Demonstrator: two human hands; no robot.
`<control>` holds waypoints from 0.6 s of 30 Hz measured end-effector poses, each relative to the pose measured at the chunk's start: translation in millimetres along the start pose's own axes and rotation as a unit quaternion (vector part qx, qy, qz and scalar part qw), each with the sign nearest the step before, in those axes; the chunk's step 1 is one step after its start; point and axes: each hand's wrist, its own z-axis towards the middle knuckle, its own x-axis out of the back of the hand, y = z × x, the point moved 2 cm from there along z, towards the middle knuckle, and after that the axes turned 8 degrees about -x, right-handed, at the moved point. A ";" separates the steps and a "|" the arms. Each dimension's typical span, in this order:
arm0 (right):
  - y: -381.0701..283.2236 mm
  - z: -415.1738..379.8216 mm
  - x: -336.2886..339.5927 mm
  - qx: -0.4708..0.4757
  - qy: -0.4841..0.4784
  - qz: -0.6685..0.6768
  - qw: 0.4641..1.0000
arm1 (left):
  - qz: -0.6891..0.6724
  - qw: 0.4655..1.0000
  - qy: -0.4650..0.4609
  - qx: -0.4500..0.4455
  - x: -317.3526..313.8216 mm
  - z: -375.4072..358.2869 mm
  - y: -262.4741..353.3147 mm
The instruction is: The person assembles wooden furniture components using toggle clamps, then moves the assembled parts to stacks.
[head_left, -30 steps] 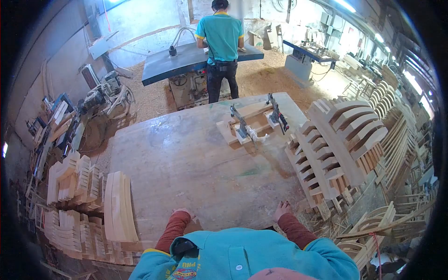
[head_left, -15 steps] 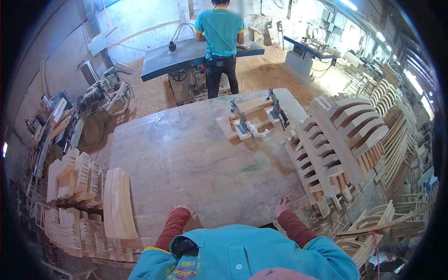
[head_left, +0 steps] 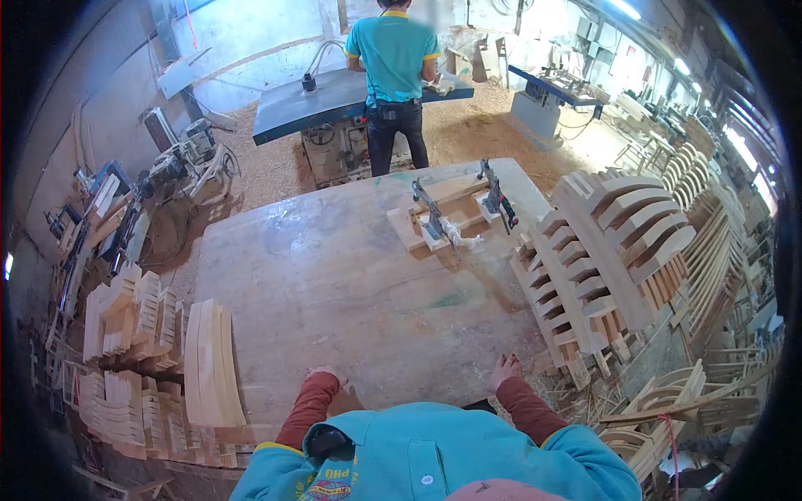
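Observation:
My left hand [head_left: 327, 373] rests on the near edge of the worn wooden tabletop [head_left: 359, 284], its fingers showing only in part and lying flat. Near the table's right front, my right hand [head_left: 505, 369] also leans on the surface, with fingers apart and nothing in them. Left of my left hand stand several curved wooden pieces [head_left: 210, 363] side by side. Toward the far right of the tabletop lies a wooden jig [head_left: 455, 197] with two metal toggle clamps [head_left: 429, 209] on it.
A stack of curved wooden parts [head_left: 601, 259] rises along the right side. More shaped pieces [head_left: 138, 334] are piled at left. Beyond the table, a co-worker [head_left: 393, 75] stands at a machine table [head_left: 309, 104]. Wood shavings cover the floor [head_left: 468, 134].
The co-worker has shifted slightly, and a pale piece by that person's right hand has moved on the machine table. Both my hands stay where they were.

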 end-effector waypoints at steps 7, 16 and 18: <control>3.4 15.4 -13.5 0.012 0.000 0.013 1.000 | 0.000 0.999 0.025 -0.038 -17.7 21.6 -10.8; 3.1 31.7 -37.0 0.004 0.001 -0.014 1.000 | -0.007 1.000 0.016 0.018 -6.0 5.8 -2.6; 0.1 14.5 -17.3 0.004 -0.012 -0.017 1.000 | -0.007 1.000 0.014 0.007 -1.3 3.3 -1.3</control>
